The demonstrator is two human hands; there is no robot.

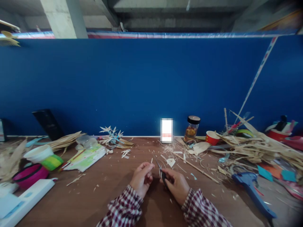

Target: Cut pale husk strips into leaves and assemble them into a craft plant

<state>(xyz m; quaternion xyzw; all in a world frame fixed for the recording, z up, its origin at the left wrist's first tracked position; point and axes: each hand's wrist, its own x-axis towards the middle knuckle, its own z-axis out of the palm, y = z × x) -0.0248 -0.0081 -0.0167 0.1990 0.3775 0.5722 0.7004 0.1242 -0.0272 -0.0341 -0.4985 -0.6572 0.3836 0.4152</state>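
Two bare hands of yours meet over the smooth brown tabletop (99, 186), cuffs of checked cloth at the wrists. Your left hand (142, 180) has thumb and forefinger closed in a pinch on a thin, pale sliver (151, 160), which stands up from the fingertips, the other fingers curled loosely. Your right hand (177, 185) is wrapped around dark-handled scissors (163, 176), narrow metal blades pointing up and away, just beside the sliver; you cannot tell how far the blades are parted. Beyond lie wispy, curling shavings (169, 147) and a slim, straight rod (199, 169). Papery, ribbon-like husks (255, 146) heap to your right, behind a blue plastic glue gun (247, 181); a dark-lidded, see-through jar (191, 130) stands upright near the blue panel (132, 82).
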